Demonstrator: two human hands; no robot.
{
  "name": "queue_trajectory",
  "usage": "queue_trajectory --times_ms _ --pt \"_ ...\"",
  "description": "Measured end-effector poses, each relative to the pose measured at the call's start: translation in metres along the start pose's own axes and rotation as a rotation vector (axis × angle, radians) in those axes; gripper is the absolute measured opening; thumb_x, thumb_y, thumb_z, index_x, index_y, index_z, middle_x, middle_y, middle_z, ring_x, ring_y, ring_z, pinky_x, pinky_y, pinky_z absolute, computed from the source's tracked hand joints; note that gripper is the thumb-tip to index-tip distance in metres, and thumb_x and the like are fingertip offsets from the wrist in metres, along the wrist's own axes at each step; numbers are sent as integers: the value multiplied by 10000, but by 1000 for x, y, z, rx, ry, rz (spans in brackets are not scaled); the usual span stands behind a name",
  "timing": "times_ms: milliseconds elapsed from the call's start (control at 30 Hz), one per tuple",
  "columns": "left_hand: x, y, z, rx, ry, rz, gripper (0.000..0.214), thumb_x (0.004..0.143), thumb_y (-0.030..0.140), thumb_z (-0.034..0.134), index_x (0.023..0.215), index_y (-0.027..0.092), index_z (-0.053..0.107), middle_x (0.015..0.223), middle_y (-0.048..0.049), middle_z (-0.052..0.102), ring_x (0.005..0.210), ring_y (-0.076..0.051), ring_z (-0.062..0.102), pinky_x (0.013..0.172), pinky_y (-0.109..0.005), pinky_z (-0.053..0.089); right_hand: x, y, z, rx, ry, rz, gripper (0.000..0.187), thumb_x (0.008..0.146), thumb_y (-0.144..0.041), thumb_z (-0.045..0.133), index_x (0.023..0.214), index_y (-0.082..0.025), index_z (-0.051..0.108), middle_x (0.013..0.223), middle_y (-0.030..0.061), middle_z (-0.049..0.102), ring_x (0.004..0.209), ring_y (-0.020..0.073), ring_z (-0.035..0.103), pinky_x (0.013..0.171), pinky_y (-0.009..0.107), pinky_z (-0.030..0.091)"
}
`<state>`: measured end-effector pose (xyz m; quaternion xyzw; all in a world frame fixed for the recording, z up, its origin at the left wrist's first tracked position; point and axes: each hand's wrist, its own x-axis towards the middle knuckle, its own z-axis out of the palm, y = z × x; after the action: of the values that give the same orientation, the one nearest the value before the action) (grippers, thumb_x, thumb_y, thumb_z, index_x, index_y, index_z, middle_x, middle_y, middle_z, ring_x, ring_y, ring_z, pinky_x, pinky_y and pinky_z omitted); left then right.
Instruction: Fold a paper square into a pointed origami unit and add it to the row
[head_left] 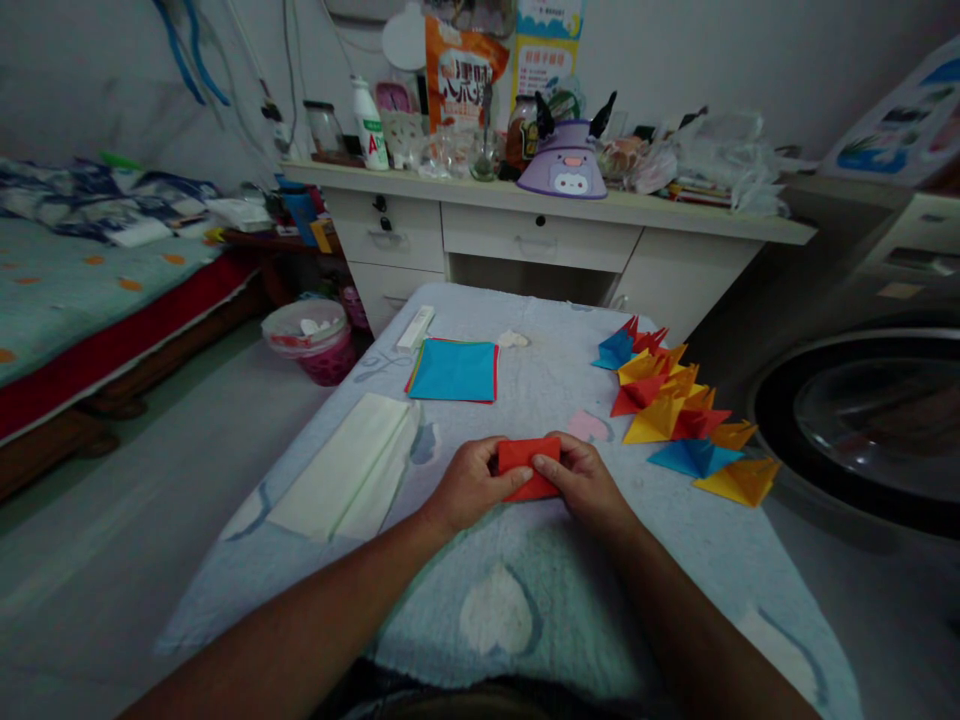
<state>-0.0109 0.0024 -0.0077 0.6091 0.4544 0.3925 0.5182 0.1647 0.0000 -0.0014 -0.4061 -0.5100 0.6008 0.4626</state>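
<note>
Over at the far left I can see a bed (82,280), then a pink bin (330,362) on the floor. On the cloth-covered table (427,625) lies a folded off-white sheet (345,465), with a stack of square coloured paper (455,370) beyond it, blue on top. The person's left hand (471,485) grips one side of a folded red paper (528,455) near the table's middle, thumb pressed on the front. The right hand (589,480) pinches the other side, its thumb also on the front; I can't tell whether the paper touches the cloth. Further right, folded paper shapes (660,415) in yellow, red, orange and blue sit bunched together, and past them stands a washing machine (919,240).
</note>
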Motion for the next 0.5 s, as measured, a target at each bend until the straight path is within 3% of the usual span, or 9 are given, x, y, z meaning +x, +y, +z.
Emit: queue_trajectory --times_ms 167,500 --pt "0 -2 1 -118 -137 53 361 804 384 660 1051 124 698 948 -56 703 830 -181 628 768 -284 486 0 1 -3 -15 52 -37 259 731 -419 758 721 -199 621 663 -31 576 610 116 498 572 230 395" --pt "0 -3 5 -24 -92 2 311 777 391 670 919 121 728 765 -41 689 723 -184 617 653 -264 492 2 -2 -12 30 108 -52 249 730 -399 756 686 -200 613 626 -33 551 581 112 464 547 232 358"
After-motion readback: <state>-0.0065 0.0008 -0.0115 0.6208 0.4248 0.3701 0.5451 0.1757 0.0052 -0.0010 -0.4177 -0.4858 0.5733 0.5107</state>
